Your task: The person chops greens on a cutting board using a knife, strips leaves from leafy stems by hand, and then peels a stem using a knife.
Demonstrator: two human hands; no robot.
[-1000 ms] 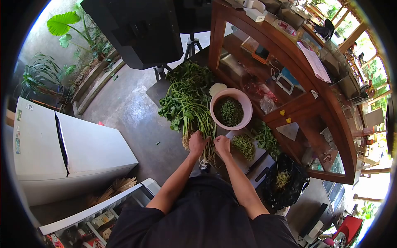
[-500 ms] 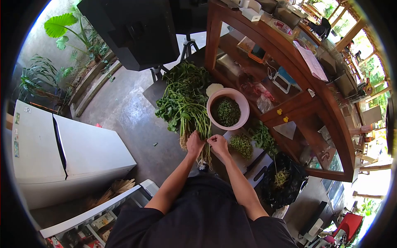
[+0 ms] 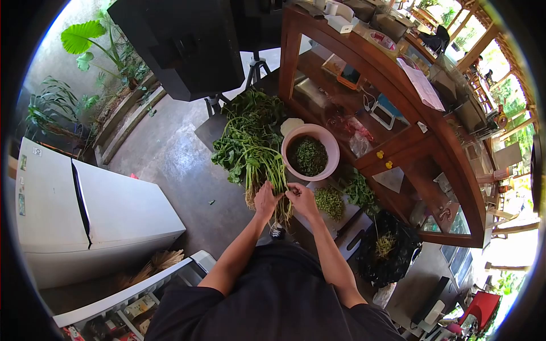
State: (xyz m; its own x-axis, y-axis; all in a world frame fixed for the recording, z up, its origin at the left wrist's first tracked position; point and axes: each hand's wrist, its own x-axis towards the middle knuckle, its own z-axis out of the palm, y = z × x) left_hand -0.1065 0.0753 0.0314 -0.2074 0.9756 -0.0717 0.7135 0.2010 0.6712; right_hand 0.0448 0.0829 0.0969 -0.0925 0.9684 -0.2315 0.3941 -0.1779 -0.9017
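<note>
A large heap of leafy green vegetables (image 3: 247,136) lies in front of me, its long pale stems and roots toward my body. At the root end, my left hand (image 3: 265,200) is closed around some stems. Close beside it, my right hand (image 3: 301,200) pinches at the stems with thumb and fingers together; the exact piece between them is too small to see. Just beyond the right hand stands a pink bowl (image 3: 334,149) with dark green leaves (image 3: 309,156) inside. Chopped light-green pieces (image 3: 330,203) lie to the right of that hand.
A cutting board (image 3: 354,237) with a knife (image 3: 348,221) lies at right, near a black plastic bag (image 3: 392,258) holding root scraps. More leafy greens (image 3: 360,191) rest by the wooden glass cabinet (image 3: 364,85). A white refrigerator (image 3: 125,199) stands left, black speakers (image 3: 176,45) ahead.
Both hands stay at the stems, having shifted only slightly. The right fingers have come a little nearer the left hand. The whole view has moved slightly.
</note>
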